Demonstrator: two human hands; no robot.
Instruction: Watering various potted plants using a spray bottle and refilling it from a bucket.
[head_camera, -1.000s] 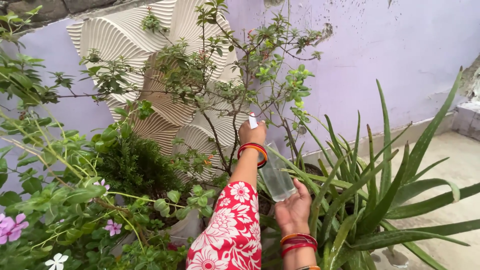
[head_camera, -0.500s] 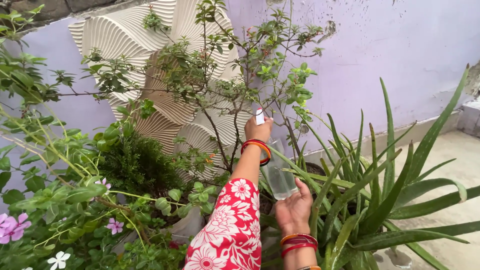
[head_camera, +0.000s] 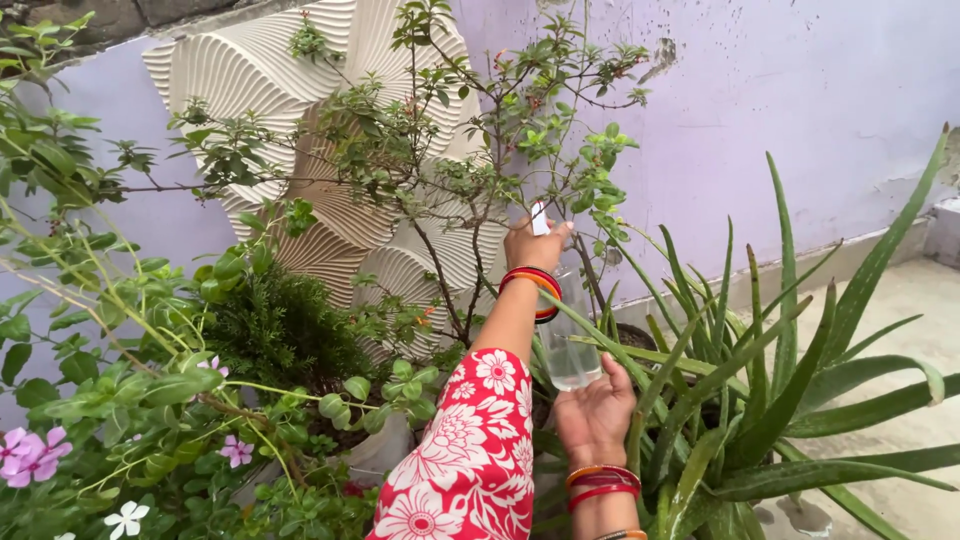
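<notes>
The lilac wall (head_camera: 820, 90) stands behind everything, beyond the fingers, and one ribbed cream relief panel (head_camera: 300, 90) is fixed to it up and left of them; the plants are banked against this backing, which keeps them off the concrete floor (head_camera: 920, 330) at the right.

One aloe plant (head_camera: 760, 400) fans its stiff blades to the right of the fingers and partly across them, so the lower hand has to come in between the leaves. One thin woody shrub (head_camera: 470, 150) rises directly behind and above the upper fingers. One dark, dense needle-leaved bush (head_camera: 275, 325) sits to their left, and a sprawl of flowering stems further left and lower carries four blooms that I can count: three pink (head_camera: 30, 455) and one white (head_camera: 125, 520).

One clear spray bottle (head_camera: 568, 345) is held tilted between two hands, its white nozzle (head_camera: 539, 218) up near the shrub's twigs. The left hand (head_camera: 535, 245), arm in a red floral sleeve (head_camera: 470, 460), is wrapped round the bottle's head, fingers curled shut on it, probably so the trigger can be worked. The right hand (head_camera: 595, 410) cups the base from below, fingers loosely spread against the bottom, seemingly to steady the tilt. Each wrist wears a stack of red and orange bangles (head_camera: 533, 285).
</notes>
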